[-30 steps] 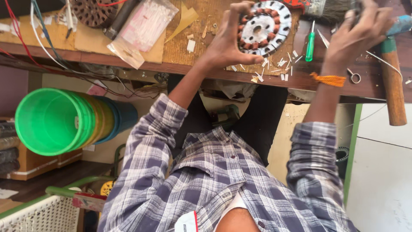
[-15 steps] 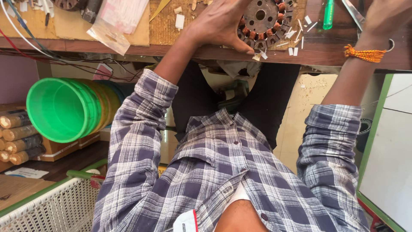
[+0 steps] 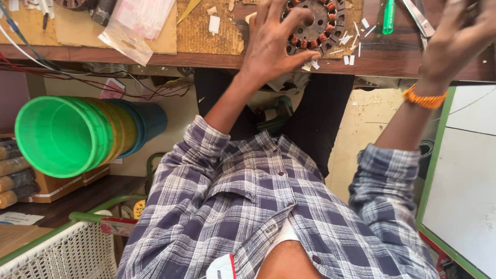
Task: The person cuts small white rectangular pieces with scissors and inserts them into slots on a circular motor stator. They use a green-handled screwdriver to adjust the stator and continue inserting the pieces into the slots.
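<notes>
A: Progress on the round copper-wound metal stator [image 3: 316, 21]?
B: sits on the wooden bench [image 3: 155, 56]; left hand [image 3: 274, 44] spread open on it, nothing gripped. Right hand [image 3: 457, 36] curled, can't tell what's inside. Some slots look unfinished

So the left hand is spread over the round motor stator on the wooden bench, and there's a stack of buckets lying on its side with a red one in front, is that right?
Not quite. The head view shows the front bucket of the bucket stack is green, not red. The rest holds: the left hand is spread over the round motor stator on the wooden bench.
</notes>
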Action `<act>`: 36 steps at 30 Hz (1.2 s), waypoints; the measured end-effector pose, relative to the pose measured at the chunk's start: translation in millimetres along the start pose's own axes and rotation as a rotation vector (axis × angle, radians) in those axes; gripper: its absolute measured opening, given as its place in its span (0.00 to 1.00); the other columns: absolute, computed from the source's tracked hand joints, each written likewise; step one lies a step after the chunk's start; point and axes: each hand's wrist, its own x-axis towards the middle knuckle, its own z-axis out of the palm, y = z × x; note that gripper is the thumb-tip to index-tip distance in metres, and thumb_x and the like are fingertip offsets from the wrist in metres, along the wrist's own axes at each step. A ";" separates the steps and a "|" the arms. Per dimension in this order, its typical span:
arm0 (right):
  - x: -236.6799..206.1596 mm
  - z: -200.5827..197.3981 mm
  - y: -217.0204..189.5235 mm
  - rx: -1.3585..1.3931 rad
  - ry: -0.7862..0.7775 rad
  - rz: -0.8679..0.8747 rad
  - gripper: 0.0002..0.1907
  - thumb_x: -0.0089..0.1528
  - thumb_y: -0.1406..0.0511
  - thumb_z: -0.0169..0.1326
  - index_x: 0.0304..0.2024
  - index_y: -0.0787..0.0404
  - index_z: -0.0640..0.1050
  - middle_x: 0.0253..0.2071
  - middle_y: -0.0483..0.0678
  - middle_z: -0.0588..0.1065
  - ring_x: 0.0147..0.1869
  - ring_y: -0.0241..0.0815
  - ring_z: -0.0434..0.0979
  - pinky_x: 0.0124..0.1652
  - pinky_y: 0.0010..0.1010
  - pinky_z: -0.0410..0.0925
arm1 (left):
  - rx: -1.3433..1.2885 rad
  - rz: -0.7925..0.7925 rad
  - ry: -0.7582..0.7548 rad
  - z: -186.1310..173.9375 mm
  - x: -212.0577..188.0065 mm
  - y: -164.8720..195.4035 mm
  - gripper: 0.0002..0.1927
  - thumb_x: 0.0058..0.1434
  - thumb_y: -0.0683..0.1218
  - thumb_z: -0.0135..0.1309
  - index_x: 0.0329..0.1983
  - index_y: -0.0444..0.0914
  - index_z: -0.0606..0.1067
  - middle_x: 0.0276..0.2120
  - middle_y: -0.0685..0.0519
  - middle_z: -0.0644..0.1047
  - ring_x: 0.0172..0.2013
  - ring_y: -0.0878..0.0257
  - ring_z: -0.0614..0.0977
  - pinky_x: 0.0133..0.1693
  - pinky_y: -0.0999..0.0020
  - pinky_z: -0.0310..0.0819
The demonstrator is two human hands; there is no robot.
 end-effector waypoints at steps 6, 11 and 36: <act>-40.8 0.5 -28.4 0.180 -0.164 0.147 0.05 0.79 0.71 0.54 0.53 0.67 0.80 0.42 0.50 0.79 0.38 0.35 0.79 0.37 0.23 0.71 | 0.071 0.107 0.191 12.9 -10.0 5.2 0.17 0.58 0.61 0.69 0.42 0.48 0.81 0.58 0.54 0.70 0.60 0.52 0.68 0.57 0.47 0.64; -59.7 3.6 -36.0 0.193 -0.177 0.221 0.06 0.76 0.74 0.52 0.52 0.69 0.80 0.44 0.52 0.79 0.43 0.37 0.80 0.40 0.24 0.71 | 0.163 0.323 0.168 9.6 -5.9 0.2 0.12 0.68 0.55 0.65 0.44 0.43 0.83 0.46 0.61 0.79 0.47 0.63 0.74 0.49 0.62 0.68; -7.9 -24.5 -39.6 -0.519 -0.277 -0.246 0.04 0.67 0.76 0.60 0.43 0.66 0.81 0.43 0.52 0.76 0.49 0.50 0.75 0.48 0.41 0.70 | -0.111 0.210 0.062 -23.5 -9.9 -26.3 0.11 0.71 0.52 0.62 0.46 0.40 0.80 0.49 0.55 0.80 0.57 0.57 0.78 0.62 0.56 0.68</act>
